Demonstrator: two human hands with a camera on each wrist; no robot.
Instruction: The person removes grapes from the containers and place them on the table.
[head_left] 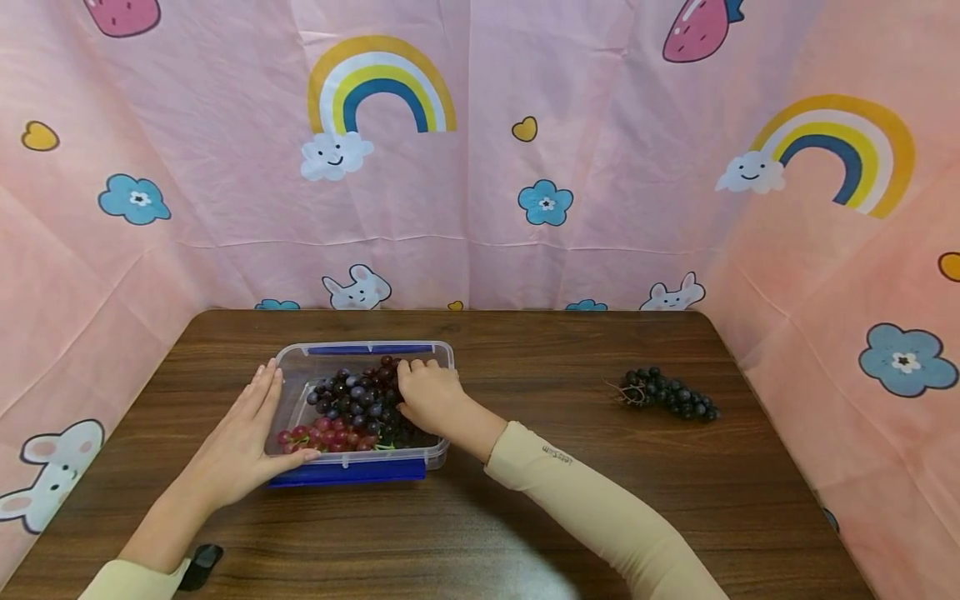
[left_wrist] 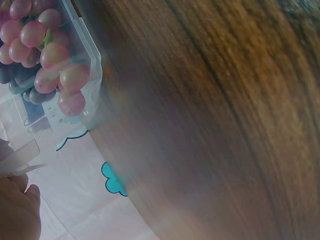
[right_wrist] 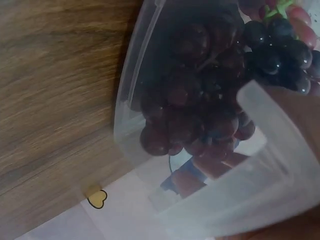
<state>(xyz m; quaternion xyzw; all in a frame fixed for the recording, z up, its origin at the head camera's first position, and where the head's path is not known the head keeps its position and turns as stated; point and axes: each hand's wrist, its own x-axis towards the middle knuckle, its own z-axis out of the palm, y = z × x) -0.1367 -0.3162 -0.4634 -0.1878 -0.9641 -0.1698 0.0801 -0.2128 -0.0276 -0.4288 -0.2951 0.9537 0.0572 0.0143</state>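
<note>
A clear plastic container (head_left: 348, 472) with blue latches stands on the left half of the table. My left hand (head_left: 236, 442) lies along its left side with fingers straight, thumb on the near rim. Reaching over the right end, my right hand (head_left: 437, 398) holds a dark red bunch of grapes (right_wrist: 182, 92) inside; its fingertips show below the fruit through the plastic in the right wrist view. Blue-black grapes (head_left: 356, 400) fill the middle of the container, and a red bunch of grapes (head_left: 330, 435) lies along the near wall.
Another black bunch of grapes (head_left: 671, 394) with brown stems lies on the right of the wooden table (head_left: 540, 492). Pink printed cloth (head_left: 495, 158) hangs behind and at both sides. A small black object (head_left: 201, 567) is beside my left wrist.
</note>
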